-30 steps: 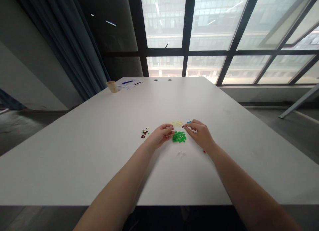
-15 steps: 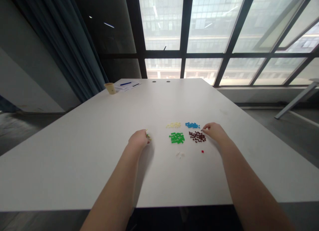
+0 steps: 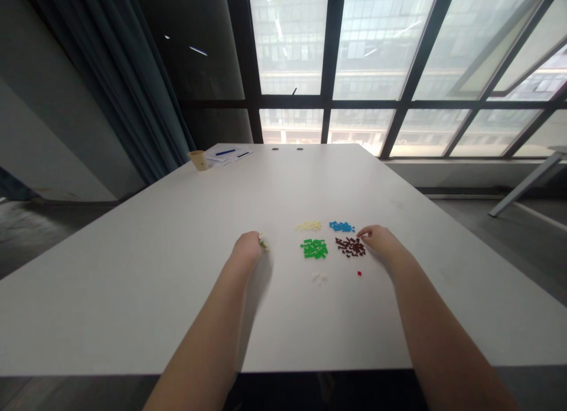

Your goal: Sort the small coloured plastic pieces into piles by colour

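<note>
My left hand [image 3: 248, 247] is closed around a small green and yellow piece built of toy bricks [image 3: 264, 244], mostly hidden by the fingers. To its right lies a pile of green bricks [image 3: 314, 249], with pale yellow bricks [image 3: 310, 225] behind it. My right hand [image 3: 375, 237] pinches at the back right edge of the dark brown bricks [image 3: 351, 247]; whatever is between its fingertips is too small to make out. Blue bricks [image 3: 341, 226] lie just left of those fingertips. Nearer to me are a single red brick [image 3: 359, 273] and several white bricks [image 3: 319, 278].
Everything lies on a large white table [image 3: 287, 322]. At its far left stand a yellowish paper cup [image 3: 199, 160] and papers [image 3: 221, 158] with a blue pen [image 3: 225, 152]. Windows rise behind the table, and a blue curtain [image 3: 133, 92] hangs to the left.
The view has tilted up slightly, so everything sits a little lower. My right fingertips have shifted slightly toward the brown pile. My left hand keeps its hold.
</note>
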Demonstrator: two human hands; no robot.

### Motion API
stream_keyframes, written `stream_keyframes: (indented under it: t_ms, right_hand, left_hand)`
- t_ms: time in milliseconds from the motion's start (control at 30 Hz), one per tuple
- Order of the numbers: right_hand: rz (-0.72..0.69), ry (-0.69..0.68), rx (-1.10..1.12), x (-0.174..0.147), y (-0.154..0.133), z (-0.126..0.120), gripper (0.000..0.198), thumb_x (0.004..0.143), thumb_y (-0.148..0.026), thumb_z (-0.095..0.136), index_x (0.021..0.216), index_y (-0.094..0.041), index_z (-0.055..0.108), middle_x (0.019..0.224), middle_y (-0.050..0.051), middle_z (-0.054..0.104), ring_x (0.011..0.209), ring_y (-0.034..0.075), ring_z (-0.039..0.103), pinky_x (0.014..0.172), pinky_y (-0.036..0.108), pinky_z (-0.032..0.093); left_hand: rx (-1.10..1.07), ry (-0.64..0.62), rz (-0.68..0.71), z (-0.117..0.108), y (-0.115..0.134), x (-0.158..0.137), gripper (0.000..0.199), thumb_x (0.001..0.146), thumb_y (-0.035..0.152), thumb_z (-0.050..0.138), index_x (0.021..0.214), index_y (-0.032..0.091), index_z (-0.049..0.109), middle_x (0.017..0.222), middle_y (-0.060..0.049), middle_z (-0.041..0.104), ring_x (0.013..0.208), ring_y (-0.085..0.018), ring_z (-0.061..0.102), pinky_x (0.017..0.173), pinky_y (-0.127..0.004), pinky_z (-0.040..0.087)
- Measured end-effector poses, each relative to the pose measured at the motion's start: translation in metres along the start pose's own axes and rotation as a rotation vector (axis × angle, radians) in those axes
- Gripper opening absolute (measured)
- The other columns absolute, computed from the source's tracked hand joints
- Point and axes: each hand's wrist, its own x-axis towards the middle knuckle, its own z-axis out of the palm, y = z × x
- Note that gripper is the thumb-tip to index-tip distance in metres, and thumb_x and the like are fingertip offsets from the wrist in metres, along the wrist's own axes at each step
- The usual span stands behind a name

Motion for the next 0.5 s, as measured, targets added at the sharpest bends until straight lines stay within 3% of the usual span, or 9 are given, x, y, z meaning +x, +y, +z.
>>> stream_keyframes:
  t_ms: [167, 500]
  right_hand:
    - [0.022, -0.041, 0.005, -0.0006, -0.0004, -0.0013, 0.03, 0.064, -0.013, 0.047, 0.079, -0.022, 0.071, 0.068, 0.005, 0.064, 0.063, 0.014, 0.055, 0.059, 0.023, 0.037]
    - [-0.024, -0.004, -0.018, 0.0, 0.0022, 0.0025, 0.019, 0.066, -0.024, 0.056, 0.079, -0.021, 0.07, 0.081, 0.007, 0.065, 0.073, 0.017, 0.057, 0.066, 0.025, 0.039]
  left_hand:
    - [-0.072, 0.07, 0.023, 0.004, -0.0036, 0.0043, 0.016, 0.066, 0.005, 0.046, 0.069, 0.016, 0.056, 0.075, -0.007, 0.063, 0.069, -0.017, 0.057, 0.058, -0.023, 0.035]
    - [-0.198, 0.15, 0.071, 0.0045, -0.0023, 0.0037, 0.015, 0.068, 0.006, 0.044, 0.072, 0.016, 0.055, 0.074, -0.005, 0.061, 0.067, -0.014, 0.053, 0.057, -0.021, 0.034]
